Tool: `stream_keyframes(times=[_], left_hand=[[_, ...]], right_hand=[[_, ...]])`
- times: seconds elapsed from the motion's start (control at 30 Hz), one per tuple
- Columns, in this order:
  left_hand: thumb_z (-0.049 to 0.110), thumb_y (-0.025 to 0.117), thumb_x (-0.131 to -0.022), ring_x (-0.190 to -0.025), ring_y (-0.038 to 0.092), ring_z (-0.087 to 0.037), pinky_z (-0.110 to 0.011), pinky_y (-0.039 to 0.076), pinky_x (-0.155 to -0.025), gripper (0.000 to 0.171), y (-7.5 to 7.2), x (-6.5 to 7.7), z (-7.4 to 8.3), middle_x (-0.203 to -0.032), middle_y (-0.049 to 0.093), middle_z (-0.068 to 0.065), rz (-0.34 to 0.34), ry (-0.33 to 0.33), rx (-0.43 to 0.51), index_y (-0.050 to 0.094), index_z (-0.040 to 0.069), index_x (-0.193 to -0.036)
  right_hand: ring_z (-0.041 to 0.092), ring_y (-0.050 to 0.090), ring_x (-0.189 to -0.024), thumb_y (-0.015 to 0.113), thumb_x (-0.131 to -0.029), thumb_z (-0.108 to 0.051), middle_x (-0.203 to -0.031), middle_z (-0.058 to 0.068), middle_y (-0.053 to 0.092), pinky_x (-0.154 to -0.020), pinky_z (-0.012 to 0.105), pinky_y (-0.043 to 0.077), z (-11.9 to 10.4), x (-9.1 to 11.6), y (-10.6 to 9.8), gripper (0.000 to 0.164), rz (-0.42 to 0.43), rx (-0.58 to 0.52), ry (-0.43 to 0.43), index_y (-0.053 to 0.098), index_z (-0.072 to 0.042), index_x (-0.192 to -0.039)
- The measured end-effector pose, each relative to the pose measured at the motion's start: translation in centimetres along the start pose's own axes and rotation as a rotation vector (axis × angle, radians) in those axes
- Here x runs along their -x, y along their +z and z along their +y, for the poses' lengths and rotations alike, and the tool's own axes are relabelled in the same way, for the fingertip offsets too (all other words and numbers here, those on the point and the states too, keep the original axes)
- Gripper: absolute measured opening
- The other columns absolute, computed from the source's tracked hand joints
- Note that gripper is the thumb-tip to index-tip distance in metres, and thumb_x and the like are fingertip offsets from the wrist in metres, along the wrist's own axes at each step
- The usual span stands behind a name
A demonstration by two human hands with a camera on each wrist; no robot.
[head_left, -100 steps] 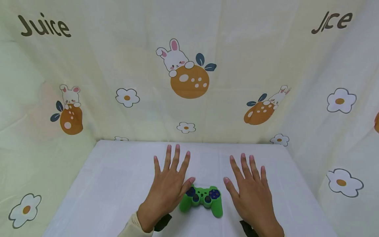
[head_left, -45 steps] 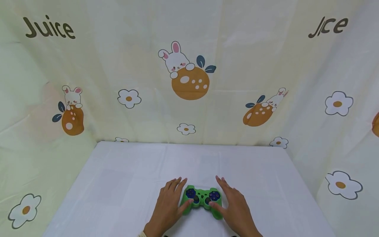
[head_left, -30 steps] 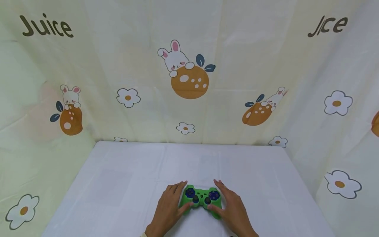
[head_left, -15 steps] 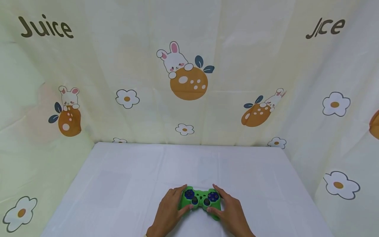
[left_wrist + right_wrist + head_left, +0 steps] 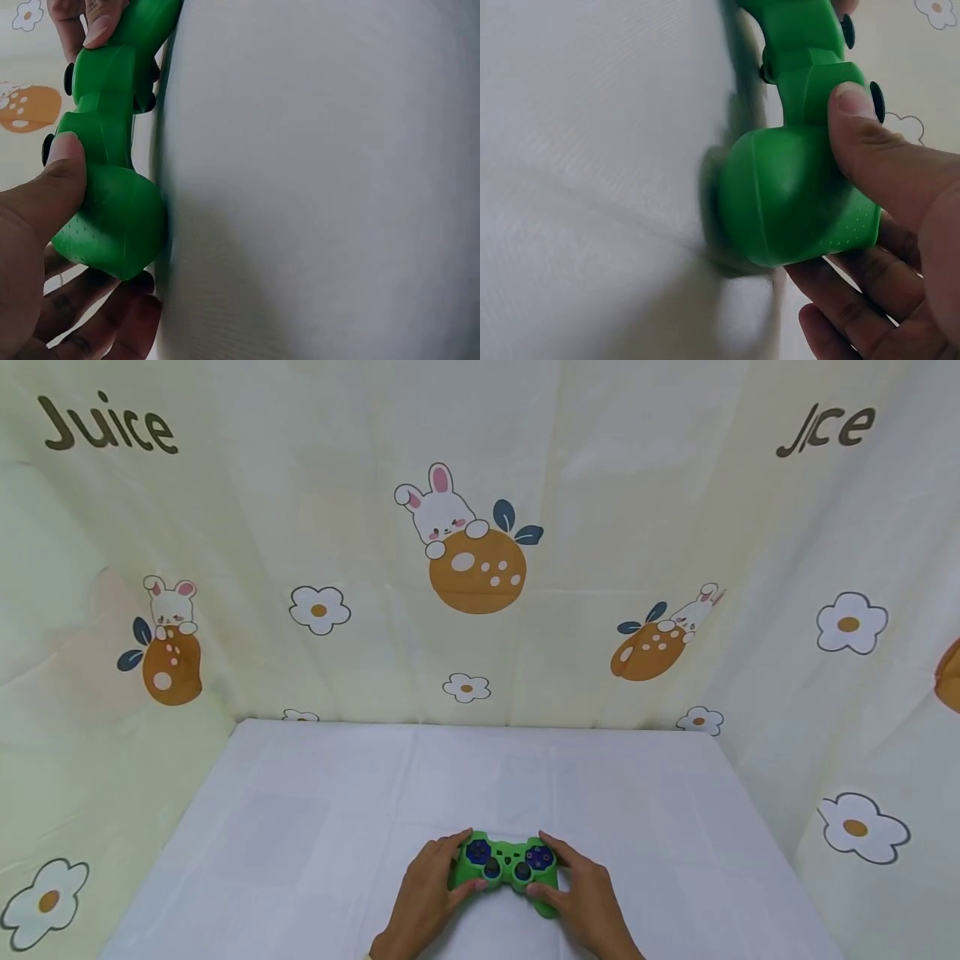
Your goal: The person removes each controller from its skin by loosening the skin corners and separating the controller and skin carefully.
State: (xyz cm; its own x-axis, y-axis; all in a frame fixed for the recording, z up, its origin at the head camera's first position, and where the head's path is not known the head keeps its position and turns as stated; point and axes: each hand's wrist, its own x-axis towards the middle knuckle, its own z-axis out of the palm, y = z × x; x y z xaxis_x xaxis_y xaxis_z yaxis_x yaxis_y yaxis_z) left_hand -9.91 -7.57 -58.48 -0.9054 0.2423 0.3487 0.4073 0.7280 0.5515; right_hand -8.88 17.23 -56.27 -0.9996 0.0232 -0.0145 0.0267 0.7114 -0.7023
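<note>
A green game controller [image 5: 507,862], with dark blue button areas and two black thumbsticks, sits near the front of the white table between both hands. My left hand [image 5: 423,889] grips its left side, thumb on the front face just below the left stick and fingertips at the upper left shoulder. On the other side my right hand [image 5: 592,893] holds it the same way, its thumb below the right stick. In the left wrist view the fingers [image 5: 75,315] lie beside the rounded handle. The right wrist view shows the right handle [image 5: 780,202] close over the cloth, with a shadow beneath.
A white cloth covers the table [image 5: 337,793]. Behind it and along both sides hangs a cream curtain [image 5: 360,485] printed with rabbits, oranges and flowers. The table's back edge [image 5: 480,724] meets the curtain.
Both hands were spread wide above the table at first. They have come down and inward around the controller, and their thumbs and fingers have closed onto its two sides.
</note>
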Motion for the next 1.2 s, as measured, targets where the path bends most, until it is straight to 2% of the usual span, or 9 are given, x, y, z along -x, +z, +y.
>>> stream_keyframes(times=[0.13, 0.3, 0.43, 0.7, 0.93, 1.07, 1.2], left_hand=[[0.039, 0.089, -0.083, -0.091, 0.057, -0.005, -0.028, 0.052, -0.081, 0.072, 0.1, -0.1, -0.1, -0.110, 0.072, 0.003, 0.002, -0.001, 0.043, 0.062, 0.012, -0.144], [0.034, 0.090, -0.082, -0.089, 0.061, -0.004, -0.023, 0.053, -0.078, 0.072, 0.0, -0.2, -0.1, -0.114, 0.073, 0.002, -0.023, -0.046, 0.135, 0.062, 0.011, -0.144], [0.033, 0.092, -0.078, -0.085, 0.061, -0.004, -0.020, 0.053, -0.073, 0.075, -0.2, -0.2, -0.1, -0.114, 0.072, 0.004, -0.019, -0.073, 0.185, 0.062, 0.013, -0.144], [0.029, 0.096, -0.073, -0.086, 0.063, -0.004, -0.020, 0.054, -0.072, 0.078, -0.7, -0.5, 0.3, -0.117, 0.074, 0.006, 0.019, -0.114, 0.229, 0.063, 0.018, -0.144], [0.019, 0.098, -0.072, -0.089, 0.066, -0.004, -0.021, 0.057, -0.074, 0.078, -0.6, -0.7, 0.1, -0.129, 0.074, 0.005, 0.052, -0.110, 0.247, 0.064, 0.021, -0.142], [0.014, 0.098, -0.072, -0.091, 0.068, -0.005, -0.023, 0.059, -0.075, 0.078, -0.5, -0.6, -0.1, -0.133, 0.073, 0.003, 0.061, -0.099, 0.280, 0.064, 0.020, -0.141], [0.012, 0.098, -0.072, -0.092, 0.068, -0.008, -0.024, 0.060, -0.076, 0.081, -0.6, -0.6, -0.2, -0.133, 0.072, 0.001, 0.061, -0.082, 0.298, 0.063, 0.015, -0.144]], right_hand=[[0.037, 0.063, -0.137, 0.096, -0.072, -0.031, -0.137, 0.008, 0.074, -0.114, 0.058, 0.047, 0.2, 0.0, 0.0, 0.079, 0.012, -0.023, -0.002, 0.067, -0.022, -0.145], [0.036, 0.066, -0.133, 0.098, -0.070, -0.029, -0.129, 0.007, 0.077, -0.114, 0.059, 0.047, 0.3, 0.0, 0.1, 0.079, 0.031, -0.042, -0.012, 0.068, -0.020, -0.143], [0.034, 0.069, -0.128, 0.099, -0.068, -0.027, -0.125, 0.007, 0.079, -0.112, 0.059, 0.048, -0.1, 0.2, 0.0, 0.081, 0.063, -0.041, -0.019, 0.069, -0.021, -0.142], [0.028, 0.073, -0.123, 0.100, -0.063, -0.021, -0.129, 0.004, 0.078, -0.111, 0.053, 0.052, -0.7, 0.3, 0.0, 0.086, 0.163, -0.034, -0.073, 0.068, -0.023, -0.144], [0.025, 0.072, -0.124, 0.101, -0.060, -0.022, -0.135, -0.002, 0.074, -0.107, 0.050, 0.054, -0.6, 0.4, 0.5, 0.089, 0.236, -0.037, -0.124, 0.068, -0.028, -0.143], [0.022, 0.074, -0.119, 0.103, -0.057, -0.022, -0.129, -0.005, 0.077, -0.103, 0.050, 0.056, -0.2, 0.6, 0.8, 0.093, 0.272, -0.025, -0.143, 0.069, -0.028, -0.143], [0.021, 0.073, -0.122, 0.104, -0.056, -0.021, -0.123, -0.006, 0.079, -0.108, 0.051, 0.053, 0.1, 0.7, 0.7, 0.098, 0.241, -0.042, -0.131, 0.066, -0.027, -0.146]])
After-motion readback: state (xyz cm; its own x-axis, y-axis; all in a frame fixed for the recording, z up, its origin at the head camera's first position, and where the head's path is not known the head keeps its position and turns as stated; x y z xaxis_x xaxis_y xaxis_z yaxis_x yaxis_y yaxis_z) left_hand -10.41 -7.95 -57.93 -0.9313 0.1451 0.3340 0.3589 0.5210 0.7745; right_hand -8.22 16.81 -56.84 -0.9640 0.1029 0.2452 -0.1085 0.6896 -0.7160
